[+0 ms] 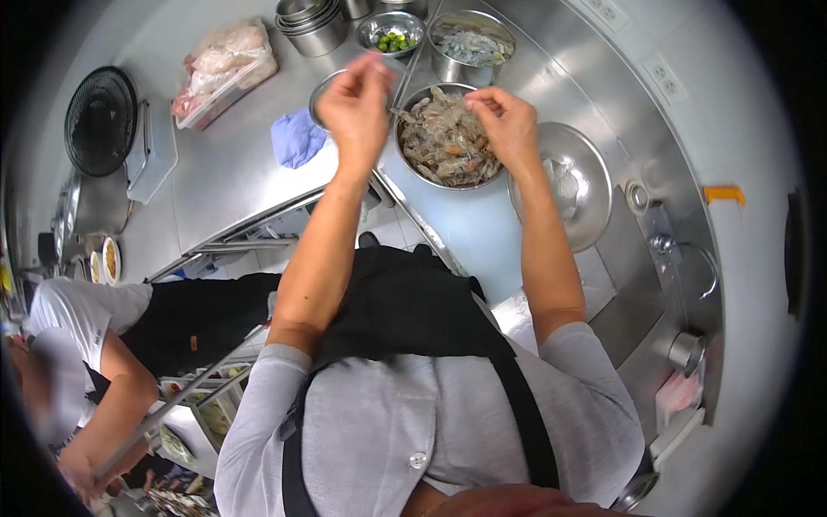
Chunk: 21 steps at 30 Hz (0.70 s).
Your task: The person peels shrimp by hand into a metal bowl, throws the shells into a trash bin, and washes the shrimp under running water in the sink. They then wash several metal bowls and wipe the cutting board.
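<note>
My left hand [355,108] is raised over a small metal bowl [320,93], its fingertips smeared by motion. Whether it holds anything I cannot tell. A deep round metal pot [457,185] is heaped with greyish-brown shrimp or shrimp shells [448,142]. At the pot's upper right rim my right hand [506,125] has thumb and fingers pinched together, and what is between them is too small to make out. Right of the pot, partly behind my right forearm, lies a wide metal bowl [590,185] with something whitish in it.
Behind stand a pot of pale, peeled-looking shrimp [472,47], a bowl of green pieces [394,41] and stacked metal containers [312,28]. A blue cloth [298,140] and a tub of bagged meat [226,73] lie left. A co-worker [129,345] stands at left; a faucet [663,244] is right.
</note>
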Motion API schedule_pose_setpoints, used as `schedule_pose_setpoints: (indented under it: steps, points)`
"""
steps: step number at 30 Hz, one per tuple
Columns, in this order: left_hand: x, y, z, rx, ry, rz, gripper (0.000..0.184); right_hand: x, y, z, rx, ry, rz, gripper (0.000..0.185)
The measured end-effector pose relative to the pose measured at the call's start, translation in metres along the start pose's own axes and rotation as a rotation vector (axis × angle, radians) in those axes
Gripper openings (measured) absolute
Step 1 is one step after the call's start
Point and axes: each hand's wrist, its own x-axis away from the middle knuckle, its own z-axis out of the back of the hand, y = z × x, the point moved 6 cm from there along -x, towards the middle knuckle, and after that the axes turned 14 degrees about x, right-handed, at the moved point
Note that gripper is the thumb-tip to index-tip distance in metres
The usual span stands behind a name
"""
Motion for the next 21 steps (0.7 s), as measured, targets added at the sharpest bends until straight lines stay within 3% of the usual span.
schedule_pose_setpoints:
  steps: [3,5,8,10,11,12,13,14,15,16,18,20,21]
  points:
    - [-0.035,0.073,-0.011,-0.001,0.068,-0.329,0.021,0.008,-0.021,0.040,-0.115,0.342,0.069,0.018]
    - [-0.055,0.092,-0.030,0.133,0.078,-0.395,0.020,0.006,-0.013,0.040,-0.196,0.496,0.189,0.022]
    - [-0.076,0.090,-0.048,0.150,0.010,-0.418,0.024,0.020,-0.009,0.023,0.565,0.395,0.485,0.024]
    - [-0.080,0.084,-0.065,0.128,-0.035,-0.372,0.033,0.017,0.003,0.041,0.286,0.323,0.132,0.021]
    - [-0.078,0.083,-0.072,0.107,0.014,-0.441,0.018,0.018,0.010,0.040,0.140,0.220,-0.073,0.021]
    - [-0.083,0.067,-0.081,0.017,0.019,-0.455,0.015,0.025,0.018,0.034,-0.010,0.115,-0.281,0.020]
    - [-0.093,0.044,-0.093,-0.291,0.021,-0.405,0.017,0.019,0.026,0.021,0.006,0.004,-0.145,0.019]
    - [-0.095,0.020,-0.106,-0.477,-0.098,-0.290,0.021,0.027,0.032,0.021,0.134,0.068,-0.028,0.018]
    - [-0.095,-0.011,-0.114,-0.591,-0.368,-0.254,0.025,0.030,0.036,0.024,0.265,0.139,0.100,0.018]
    - [-0.090,-0.010,-0.108,-0.609,-0.374,-0.264,0.027,0.029,0.036,0.036,0.401,0.211,0.232,0.018]
    - [-0.065,-0.007,-0.085,-0.654,-0.407,-0.263,0.031,0.052,0.054,0.078,0.305,0.244,0.016,0.020]
    - [-0.059,-0.045,-0.030,-0.341,-0.380,-0.134,0.038,0.094,0.103,0.128,0.338,0.320,-0.189,0.022]
    - [-0.043,-0.051,-0.002,-0.370,-0.349,-0.049,0.037,0.119,0.129,0.149,0.410,0.360,-0.284,0.023]
